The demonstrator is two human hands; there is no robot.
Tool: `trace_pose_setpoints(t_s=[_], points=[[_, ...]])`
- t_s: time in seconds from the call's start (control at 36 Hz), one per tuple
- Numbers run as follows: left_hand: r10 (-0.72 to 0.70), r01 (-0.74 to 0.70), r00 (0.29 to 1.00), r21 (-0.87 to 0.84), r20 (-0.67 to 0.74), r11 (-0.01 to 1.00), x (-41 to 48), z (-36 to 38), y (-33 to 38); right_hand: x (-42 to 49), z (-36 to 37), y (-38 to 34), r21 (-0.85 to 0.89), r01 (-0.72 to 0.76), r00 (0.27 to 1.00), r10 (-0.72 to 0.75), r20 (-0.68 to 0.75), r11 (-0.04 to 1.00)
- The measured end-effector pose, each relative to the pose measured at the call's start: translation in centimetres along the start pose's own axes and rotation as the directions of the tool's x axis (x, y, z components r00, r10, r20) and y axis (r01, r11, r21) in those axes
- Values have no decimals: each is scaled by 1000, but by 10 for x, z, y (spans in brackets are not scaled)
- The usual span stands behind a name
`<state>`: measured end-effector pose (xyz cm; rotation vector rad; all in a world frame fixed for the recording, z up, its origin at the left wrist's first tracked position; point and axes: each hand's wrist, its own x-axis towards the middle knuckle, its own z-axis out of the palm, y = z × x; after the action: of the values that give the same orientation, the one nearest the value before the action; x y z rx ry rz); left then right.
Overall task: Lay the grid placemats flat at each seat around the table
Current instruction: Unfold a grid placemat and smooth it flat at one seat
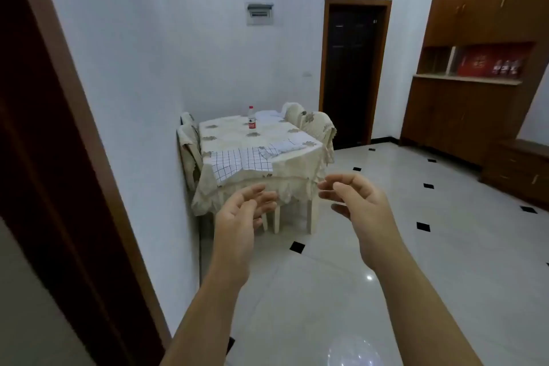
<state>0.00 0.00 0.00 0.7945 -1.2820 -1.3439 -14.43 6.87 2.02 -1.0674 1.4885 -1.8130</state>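
Left grip and right grip hover short of the bench, fingers loosely spread, holding nothing; a grid placemat droops over its near edge.

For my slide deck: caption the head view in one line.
Left hand and right hand, empty, raised toward the table; a grid placemat droops over its near edge.

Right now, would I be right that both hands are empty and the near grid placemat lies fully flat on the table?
The left hand and right hand are indeed empty, but the near grid placemat is not flat: the head view shows it rumpled, one corner drooping over the table edge.
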Motion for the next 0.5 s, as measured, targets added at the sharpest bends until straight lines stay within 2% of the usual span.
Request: trace_pose_setpoints(t_s=[0.08,0.19,0.5], points=[[7,-7,1000,0,3,1000,31,14,-16,37,-7,13,19,13,1000,-13,-8,1000],[-52,52,999,-7,-3,999,82,37,-44,95,-19,33,25,2,1000,-1,-24,1000],[-93,94,995,21,-46,995,196,91,-105,222,-21,91,-19,-16,991,19,131,1000]])
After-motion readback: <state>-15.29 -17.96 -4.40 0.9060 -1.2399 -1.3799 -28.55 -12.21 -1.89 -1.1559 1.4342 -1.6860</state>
